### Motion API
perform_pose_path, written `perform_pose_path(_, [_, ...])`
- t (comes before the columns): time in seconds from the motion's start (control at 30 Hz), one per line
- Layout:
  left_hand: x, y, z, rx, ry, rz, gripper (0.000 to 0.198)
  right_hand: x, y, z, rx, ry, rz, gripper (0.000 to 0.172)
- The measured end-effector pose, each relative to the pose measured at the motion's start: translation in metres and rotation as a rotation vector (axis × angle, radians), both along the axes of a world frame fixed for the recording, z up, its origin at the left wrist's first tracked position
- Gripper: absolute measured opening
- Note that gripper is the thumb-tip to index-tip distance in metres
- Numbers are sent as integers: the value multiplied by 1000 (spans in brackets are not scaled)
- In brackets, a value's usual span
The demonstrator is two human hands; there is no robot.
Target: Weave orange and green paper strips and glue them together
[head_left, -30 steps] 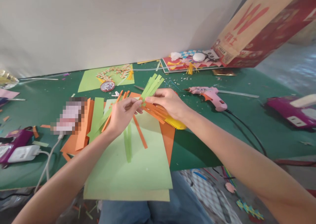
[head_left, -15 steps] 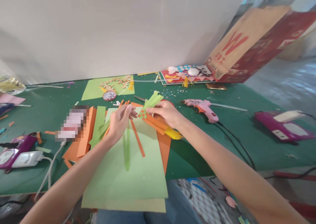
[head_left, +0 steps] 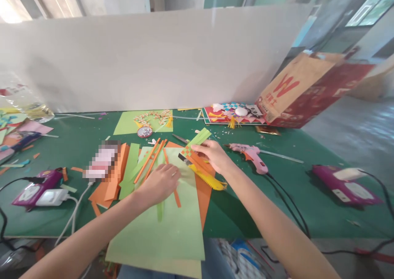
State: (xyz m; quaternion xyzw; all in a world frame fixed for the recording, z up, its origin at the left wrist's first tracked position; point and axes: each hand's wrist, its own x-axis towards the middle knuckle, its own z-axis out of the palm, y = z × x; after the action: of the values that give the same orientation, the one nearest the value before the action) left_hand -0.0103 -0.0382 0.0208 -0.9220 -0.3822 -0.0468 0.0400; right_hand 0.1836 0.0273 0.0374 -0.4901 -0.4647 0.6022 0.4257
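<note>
My right hand (head_left: 212,149) pinches a woven piece of green and orange paper strips (head_left: 186,151), with long green ends sticking up and orange ends trailing under the palm. My left hand (head_left: 161,182) is over the light green paper sheet (head_left: 172,238), its fingers curled down, and the fingertips are hidden. An orange paper strip (head_left: 176,197) shows from under it, and loose orange strips (head_left: 155,158) lie just beyond. Below the right hand, a yellow utility knife (head_left: 209,178) rests on orange paper (head_left: 203,201).
A pink glue gun (head_left: 252,156) lies to the right, its cable running forward. Scissors (head_left: 180,138) point out behind the weave. A phone (head_left: 103,160) and purple power strips (head_left: 40,190) sit left; another purple power strip (head_left: 344,184) sits right. A paper bag (head_left: 289,86) stands at the back.
My left hand has left the weave and come down and nearer over the green sheet, its fingers now curled. My right hand still holds the weave. The view has tilted up.
</note>
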Motion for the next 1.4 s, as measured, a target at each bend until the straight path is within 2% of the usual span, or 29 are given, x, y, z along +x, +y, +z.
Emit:
perform_pose_path(0.13, [-14,-22,-4,64,-51,45,24,-3,-4,3,46,-97,30,31])
perform_pose_path(0.3, [-33,-35,1,-11,-143,76,26,-13,-10,2,106,-126,122,30])
perform_pose_path(0.37, [-40,-36,3,-23,-176,97,24,-16,-14,0,93,-131,158,30])
perform_pose_path(0.63, [-53,-31,4,87,-191,-17,24,-20,-24,0,115,-122,282,28])
perform_pose_path(0.77, [-59,-18,20,85,-263,11,29,-22,-18,3,141,-116,334,28])
perform_pose_path(0.83, [-61,-14,33,75,-360,92,25,-24,-16,4,148,-114,337,29])
perform_pose_path(0.97, [-60,-14,49,-54,-629,446,20,-28,-18,-2,131,-87,314,33])
perform_pose_path(1.03, [-58,-15,46,-196,-724,513,24,-29,-22,-6,117,-120,306,32])
perform_pose_path(1.1, [-56,-13,38,-294,-741,520,27,-30,-25,-9,105,-189,333,31])
perform_pose_path(1.13, [-55,-11,34,-296,-707,524,27,-30,-26,-10,101,-220,365,31])
perform_pose_path(1.2, [-53,-6,28,-172,-571,559,23,-31,-27,-10,94,-238,450,29])
perform_pose_path(1.27, [-49,0,27,-53,-502,533,19,-34,-25,-11,97,-223,538,29])
perform_pose_path(1.33, [-44,5,29,-34,-522,453,16,-38,-23,-11,113,-214,616,26])
perform_pose_path(1.4, [-37,8,30,-86,-610,413,14,-41,-21,-9,138,-220,682,23])
